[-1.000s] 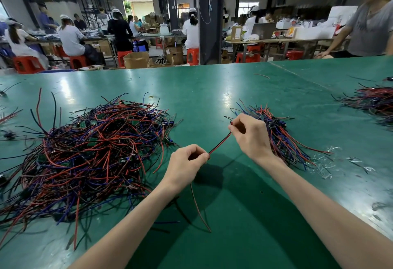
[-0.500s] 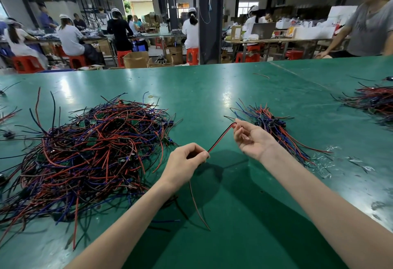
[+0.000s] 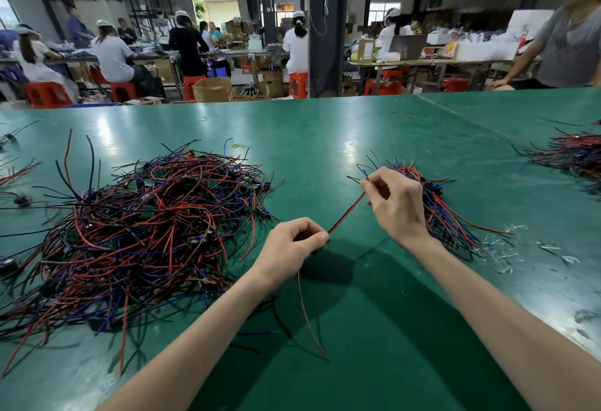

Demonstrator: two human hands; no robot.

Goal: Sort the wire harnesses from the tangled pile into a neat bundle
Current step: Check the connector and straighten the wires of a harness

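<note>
A big tangled pile (image 3: 146, 228) of red, blue and black wire harnesses with small green boards lies on the left of the green table (image 3: 325, 137). A smaller, straighter bundle (image 3: 445, 215) lies on the right, partly hidden behind my right hand (image 3: 395, 204). One red-and-black harness (image 3: 346, 214) is stretched between my hands. My left hand (image 3: 292, 248) grips its lower part, and the loose tail hangs down toward me. My right hand pinches its upper end, right in front of the bundle.
Another heap of wires (image 3: 572, 153) sits at the table's right edge, and stray wires (image 3: 16, 173) lie at the far left. Bits of clear plastic film (image 3: 507, 248) litter the table right of the bundle. A person (image 3: 566, 49) leans on the far right corner.
My right hand has slid along the harness and turned its back to me again, still pinching the upper end beside the bundle. My left hand has stayed in place.
</note>
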